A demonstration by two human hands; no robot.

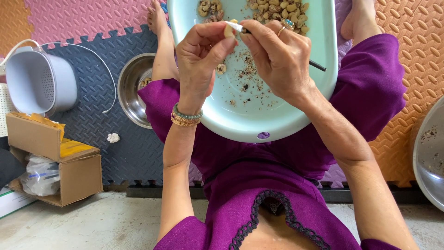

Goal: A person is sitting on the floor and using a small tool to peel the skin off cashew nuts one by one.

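Note:
My left hand [200,58] pinches a pale cashew nut [229,28] between thumb and fingers, above a light blue plastic basin [277,118] resting on my lap. My right hand [276,55] grips a small knife [240,28] with a dark handle, its blade tip touching the nut. Several unpeeled nuts [277,10] lie piled at the basin's far end, and brown skin scraps [247,74] are scattered over its floor. Bead and gold bracelets circle my left wrist, and rings sit on my right fingers.
A steel bowl [132,90] holding a few nuts stands on the dark foam mat to the left. Beside it sits a grey colander basket [41,81], and an open cardboard box [55,162] with a plastic bag. Another steel basin [430,157] is at the right edge.

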